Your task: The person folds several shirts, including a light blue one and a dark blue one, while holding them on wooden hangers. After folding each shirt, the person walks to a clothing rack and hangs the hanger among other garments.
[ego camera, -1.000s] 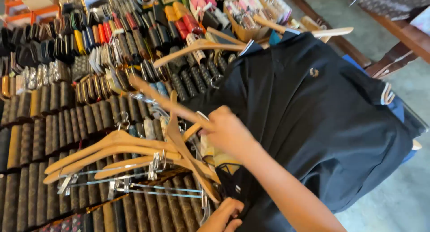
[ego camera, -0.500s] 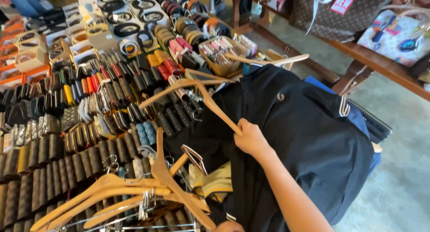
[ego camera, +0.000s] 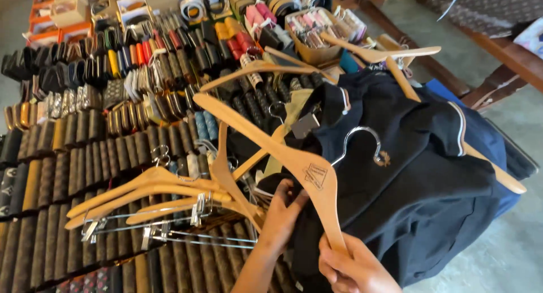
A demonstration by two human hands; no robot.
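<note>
My right hand (ego camera: 353, 267) grip closed on a wooden hanger (ego camera: 283, 151), left hand (ego camera: 283, 214) gripping a dark polo shirt (ego camera: 418, 180), worktop of rolled belts (ego camera: 62, 157) beside.

We see soft, even daylight, no harsh shadows. Slight motion blur around fingers (ego camera: 294, 199); rows beyond them softer, colours washed. Floor right of fingers pale, bright. Dark shirt (ego camera: 418, 180) loses fold detail.

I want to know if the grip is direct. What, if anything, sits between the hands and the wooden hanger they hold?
Nothing visible: the left hand and right hand both grip the wooden hanger directly, above the dark polo shirt.
</note>
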